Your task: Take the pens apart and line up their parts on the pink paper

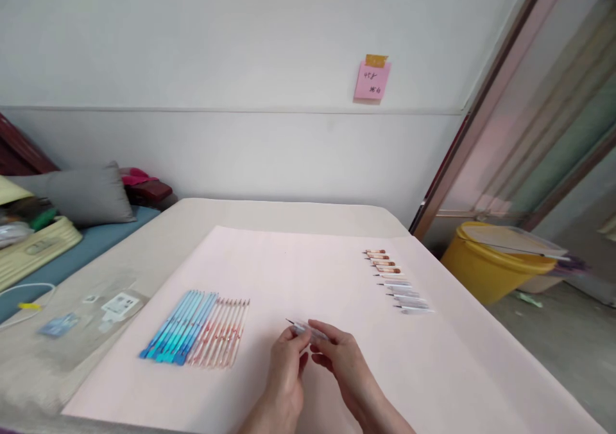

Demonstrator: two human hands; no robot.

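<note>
Both my hands meet low over the pale pink sheet (312, 267). My left hand (285, 366) and my right hand (339, 357) pinch the two ends of a small clear pen part with a dark tip (303, 328), held just above the sheet. To the left lies a neat row of blue pen barrels (180, 326) next to a row of clear pinkish barrels (222, 339). At the right, a column of small pen tips and caps (397, 283) runs down the sheet, brown ones at the far end, clear ones nearer.
The sheet covers a beige table (192, 212). Clear plastic bags with labels (103, 309) lie at the left edge. A grey pillow (86, 193) and cream case (36, 248) sit on blue bedding further left. A yellow bucket (486, 267) stands on the floor at right.
</note>
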